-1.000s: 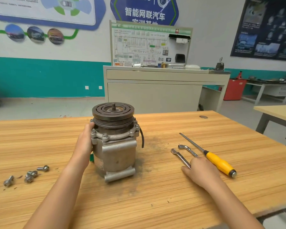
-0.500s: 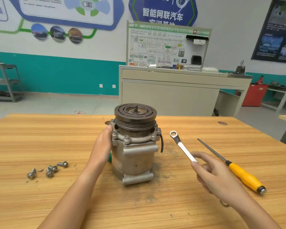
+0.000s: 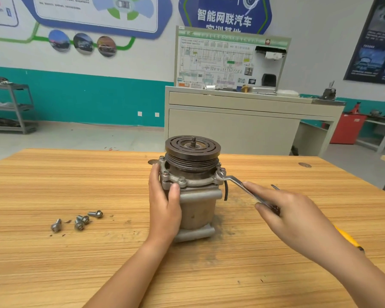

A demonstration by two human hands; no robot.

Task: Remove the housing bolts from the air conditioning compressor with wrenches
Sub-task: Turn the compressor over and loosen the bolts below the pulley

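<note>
Right hand (image 3: pixel 293 214) grips wrench (image 3: pixel 238 183) tail; ring end apparently on compressor (image 3: pixel 198 207) flange.

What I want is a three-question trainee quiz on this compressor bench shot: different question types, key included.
1. True or false: the right hand holds a ring wrench whose ring end is fitted at the top flange of the compressor.
2. How many loose bolts lie on the wooden table? A two, B four, C seven.
3. Fill in: the left hand grips the ____.
Key: 1 true; 2 B; 3 compressor.
</note>
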